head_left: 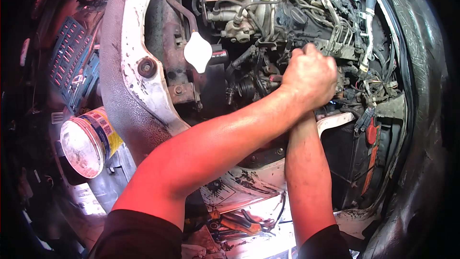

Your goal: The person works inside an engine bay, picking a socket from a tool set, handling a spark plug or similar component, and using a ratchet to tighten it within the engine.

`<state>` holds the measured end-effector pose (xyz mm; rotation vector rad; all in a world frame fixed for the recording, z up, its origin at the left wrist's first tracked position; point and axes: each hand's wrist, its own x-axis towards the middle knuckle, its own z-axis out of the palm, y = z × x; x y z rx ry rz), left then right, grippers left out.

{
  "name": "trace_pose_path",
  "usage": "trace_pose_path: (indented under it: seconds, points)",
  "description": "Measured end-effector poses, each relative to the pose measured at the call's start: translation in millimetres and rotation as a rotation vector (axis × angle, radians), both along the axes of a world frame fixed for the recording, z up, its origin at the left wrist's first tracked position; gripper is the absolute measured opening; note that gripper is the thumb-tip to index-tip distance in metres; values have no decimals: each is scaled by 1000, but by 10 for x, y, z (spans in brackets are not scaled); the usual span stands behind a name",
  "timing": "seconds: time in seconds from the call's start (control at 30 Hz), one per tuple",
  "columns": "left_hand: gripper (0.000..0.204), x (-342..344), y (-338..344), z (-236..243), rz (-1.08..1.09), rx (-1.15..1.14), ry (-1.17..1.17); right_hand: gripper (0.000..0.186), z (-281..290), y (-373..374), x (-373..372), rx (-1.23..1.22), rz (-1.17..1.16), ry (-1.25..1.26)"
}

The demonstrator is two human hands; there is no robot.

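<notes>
Both my arms reach into an open engine bay, the left forearm crossing over the right one. My left hand (310, 77) is closed in a fist low beside the engine (235, 0), below its round black filler cap (298, 16). Whatever the fist grips, if anything, is hidden under the fingers. A short red piece (275, 78) shows just left of the fist among dark hoses and fittings. My right forearm (306, 163) runs up beneath the left wrist. The right hand itself is hidden behind the left hand and the parts around it.
A white oval cap (198, 52) sits on the left side of the bay. A black box (350, 148) with a red piece (371, 133) is at right. Outside lie a blue tool case (72, 64), a tipped bucket (82, 147) and orange-handled pliers (242, 223).
</notes>
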<state>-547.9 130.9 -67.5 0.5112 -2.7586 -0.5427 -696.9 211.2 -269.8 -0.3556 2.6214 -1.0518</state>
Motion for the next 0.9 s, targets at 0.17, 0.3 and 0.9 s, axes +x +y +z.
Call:
trace_pose_path:
  seconds: [0.17, 0.3, 0.9]
  points:
    - [36, 152, -248, -71, 10, -67, -140, 41, -211, -10, -163, -241, 193, -28]
    - [27, 52, -156, 218, -34, 3, -35, 39, -149, -8, -159, 28, 450, 284]
    - [28, 303, -176, -163, 35, 305, -147, 42, 342, -151, 125, -469, -234, -687]
